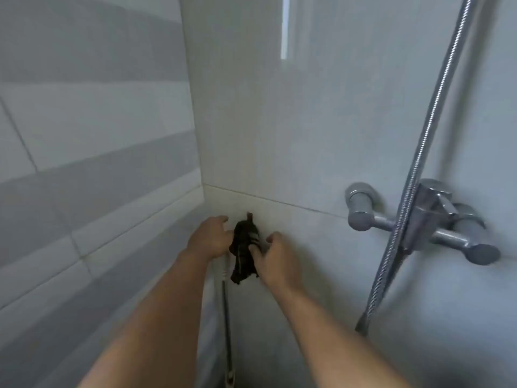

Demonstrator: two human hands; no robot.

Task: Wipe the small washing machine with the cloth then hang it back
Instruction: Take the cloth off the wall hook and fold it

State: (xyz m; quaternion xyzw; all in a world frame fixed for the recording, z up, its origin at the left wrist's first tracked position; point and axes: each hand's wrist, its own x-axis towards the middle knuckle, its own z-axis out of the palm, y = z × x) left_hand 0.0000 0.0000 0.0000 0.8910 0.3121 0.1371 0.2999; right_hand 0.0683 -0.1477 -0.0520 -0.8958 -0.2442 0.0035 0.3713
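Observation:
A dark, bunched cloth [244,249] hangs against the white tiled wall near the corner, its top reaching a small dark hook [249,215]. My left hand [210,237] is curled against the cloth's left side. My right hand [275,257] pinches its right edge between thumb and fingers. The small washing machine is not in view.
A chrome shower mixer tap [425,222] juts from the wall at the right, with a ribbed metal hose [425,141] running diagonally across it. A thin pole with a white fitting [226,298] stands in the corner below the cloth. Grey-striped tiles [84,163] cover the left wall.

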